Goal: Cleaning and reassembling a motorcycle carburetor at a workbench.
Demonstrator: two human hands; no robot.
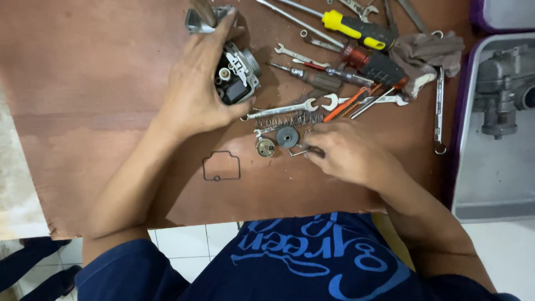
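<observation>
My left hand (198,83) grips a metal carburetor body (237,72), tilted on the brown board (100,89) with its open underside toward me. My right hand (348,153) rests fingertips-down among small parts on the board, pinching at a thin bent metal piece (301,150); whether it is lifted I cannot tell. Just left of those fingers lie a dark round disc (287,137), a small brass cap (264,147) and a coil spring (290,120). A thin black rubber gasket (221,166) lies below my left hand.
Several wrenches (281,110) and screwdrivers, one with a yellow handle (356,28), are spread at the top right beside a grey rag (426,53). A grey tray (493,173) with a purple rim at the right holds another metal casting (501,83). White floor tiles show below the board's edge.
</observation>
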